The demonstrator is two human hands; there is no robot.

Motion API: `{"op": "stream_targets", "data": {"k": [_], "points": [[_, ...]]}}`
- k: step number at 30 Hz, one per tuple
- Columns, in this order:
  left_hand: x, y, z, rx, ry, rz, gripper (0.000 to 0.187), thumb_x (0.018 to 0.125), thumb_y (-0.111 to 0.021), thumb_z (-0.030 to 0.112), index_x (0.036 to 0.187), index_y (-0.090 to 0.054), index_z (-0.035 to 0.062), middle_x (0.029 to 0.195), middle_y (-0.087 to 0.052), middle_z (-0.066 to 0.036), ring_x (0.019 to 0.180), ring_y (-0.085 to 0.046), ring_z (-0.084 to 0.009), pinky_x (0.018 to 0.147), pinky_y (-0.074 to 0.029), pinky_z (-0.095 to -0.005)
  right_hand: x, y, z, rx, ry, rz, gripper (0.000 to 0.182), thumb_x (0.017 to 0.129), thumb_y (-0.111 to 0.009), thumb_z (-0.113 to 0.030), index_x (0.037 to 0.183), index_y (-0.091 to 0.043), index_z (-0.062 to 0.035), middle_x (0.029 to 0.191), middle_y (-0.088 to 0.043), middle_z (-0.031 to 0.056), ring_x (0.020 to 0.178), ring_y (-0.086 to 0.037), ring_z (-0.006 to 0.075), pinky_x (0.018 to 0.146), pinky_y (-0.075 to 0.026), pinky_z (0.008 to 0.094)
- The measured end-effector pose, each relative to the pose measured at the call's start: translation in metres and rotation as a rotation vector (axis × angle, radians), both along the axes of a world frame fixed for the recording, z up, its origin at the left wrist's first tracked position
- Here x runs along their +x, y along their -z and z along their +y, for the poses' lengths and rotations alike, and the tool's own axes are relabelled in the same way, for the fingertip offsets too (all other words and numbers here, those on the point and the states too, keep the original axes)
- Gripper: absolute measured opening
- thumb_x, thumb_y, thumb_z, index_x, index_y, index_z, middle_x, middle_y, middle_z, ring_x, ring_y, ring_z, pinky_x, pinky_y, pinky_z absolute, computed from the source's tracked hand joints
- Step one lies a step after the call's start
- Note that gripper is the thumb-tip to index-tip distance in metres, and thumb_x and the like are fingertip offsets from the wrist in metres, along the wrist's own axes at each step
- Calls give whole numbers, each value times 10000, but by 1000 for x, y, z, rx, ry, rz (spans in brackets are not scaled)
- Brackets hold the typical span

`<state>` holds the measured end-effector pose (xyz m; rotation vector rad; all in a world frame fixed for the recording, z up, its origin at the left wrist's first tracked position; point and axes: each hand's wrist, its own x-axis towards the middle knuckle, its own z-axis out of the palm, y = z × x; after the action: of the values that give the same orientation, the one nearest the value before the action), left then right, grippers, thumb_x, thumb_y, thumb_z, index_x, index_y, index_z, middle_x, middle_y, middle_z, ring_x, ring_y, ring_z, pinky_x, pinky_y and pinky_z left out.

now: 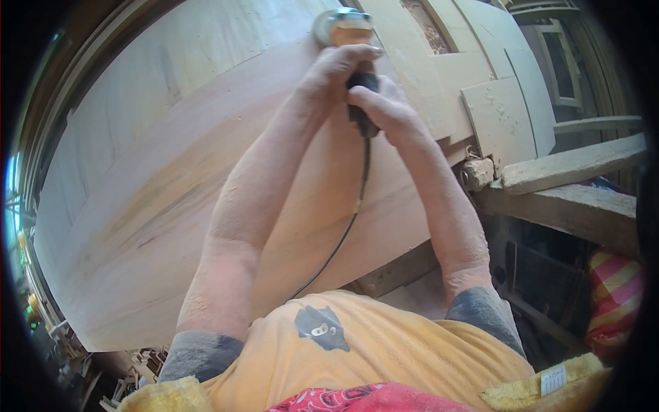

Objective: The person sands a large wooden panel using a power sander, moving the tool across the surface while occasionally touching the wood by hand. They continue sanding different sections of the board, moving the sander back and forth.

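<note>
An angle grinder (351,33) with an orange-and-metal head and a black body lies over the far part of a large pale wooden panel (158,199). My left hand (345,62) is wrapped round the tool just behind its head. Farther back, my right hand (386,103) grips the black body, its thumb across the top. The disc, at the head's left side, is partly hidden and close against the wood. A black power cord (343,237) runs from the tool's rear down over the panel towards my body. Wood dust coats both forearms.
Flat pale boards (498,113) lie at the panel's right, one with a rectangular cutout (429,27). Rough timber beams (576,163) jut in from the right. Below them sits a pink-and-yellow striped sack (614,295). Wood scraps (141,371) are piled at lower left.
</note>
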<state>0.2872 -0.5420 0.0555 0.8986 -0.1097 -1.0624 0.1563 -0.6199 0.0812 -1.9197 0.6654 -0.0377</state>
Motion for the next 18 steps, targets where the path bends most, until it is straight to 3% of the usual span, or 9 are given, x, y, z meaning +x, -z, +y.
{"op": "stream_targets", "data": {"k": [2,5,9,12,18], "points": [[2,-1,6,50,-25,-1,341,842,-819,202,1069,-600,75,838,-634,-75,693,-667,-207,664,-613,-353,-5,-15,18,422,30,-78,434,820,-741,-282,1132,-595,-19,883,-635,71,739,-630,157,630,-535,314],[-6,-15,-2,68,0,-29,360,840,-822,211,1076,-598,57,863,-637,-98,739,-694,-244,709,-638,-398,-13,-12,18,519,118,-176,508,814,-763,-284,1198,-559,-22,920,-636,69,765,-631,149,645,-528,298],[-19,-29,-19,93,15,-76,368,833,-827,229,1063,-603,48,866,-636,-109,753,-690,-252,706,-630,-412,-26,-32,7,475,167,-60,526,811,-763,-264,1220,-541,-19,920,-629,62,778,-624,130,660,-505,273],[-13,-20,-10,116,53,-92,350,831,-822,223,1043,-612,41,856,-640,-114,722,-684,-239,685,-621,-382,-24,-19,10,554,70,-113,511,815,-750,-264,1216,-541,-25,920,-622,55,770,-614,126,643,-486,271],[10,-26,5,151,132,-112,356,815,-826,226,1039,-623,38,849,-651,-125,721,-680,-217,700,-614,-371,-8,-14,44,543,238,-201,422,820,-737,-258,1130,-567,-27,886,-603,36,744,-590,109,616,-468,264]]}}
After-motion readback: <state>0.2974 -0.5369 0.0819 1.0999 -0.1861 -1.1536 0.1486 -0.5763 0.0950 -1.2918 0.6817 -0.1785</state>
